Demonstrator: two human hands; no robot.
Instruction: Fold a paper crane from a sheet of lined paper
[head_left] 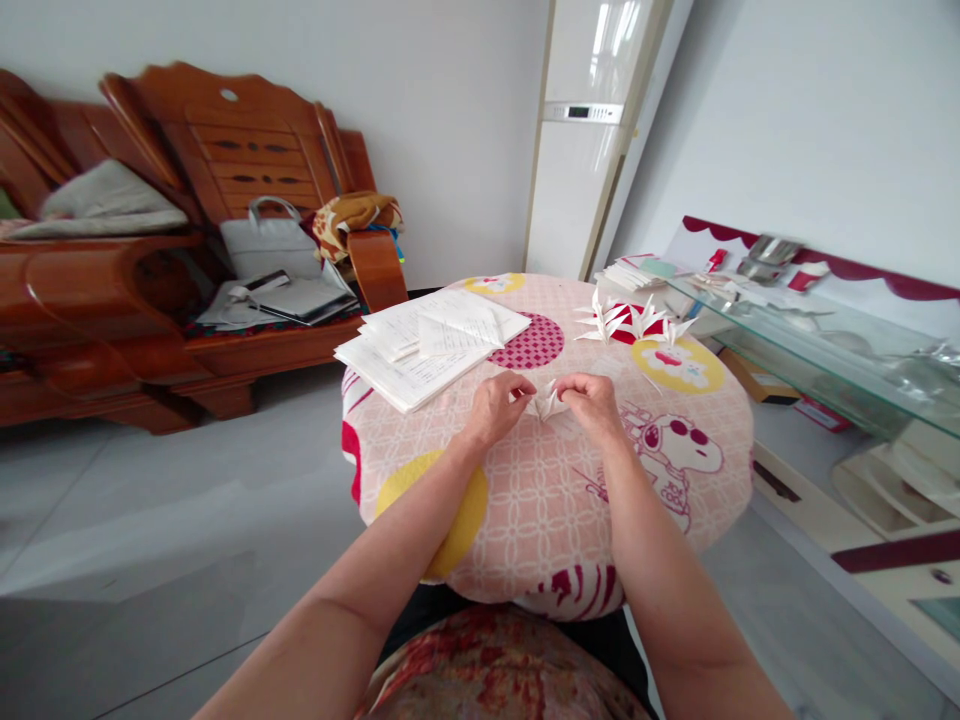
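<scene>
At the frame's centre, the left hand and right hand pinch 1 folded paper from opposite sides, where light, even fingertip pressure should prevent tearing.

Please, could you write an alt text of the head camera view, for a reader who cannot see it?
A person's left hand and right hand pinch a small folded white paper at a round, cloth-covered table. Beyond them lie stacked sheets with writing, left, and pointed origami figures, right.
</scene>
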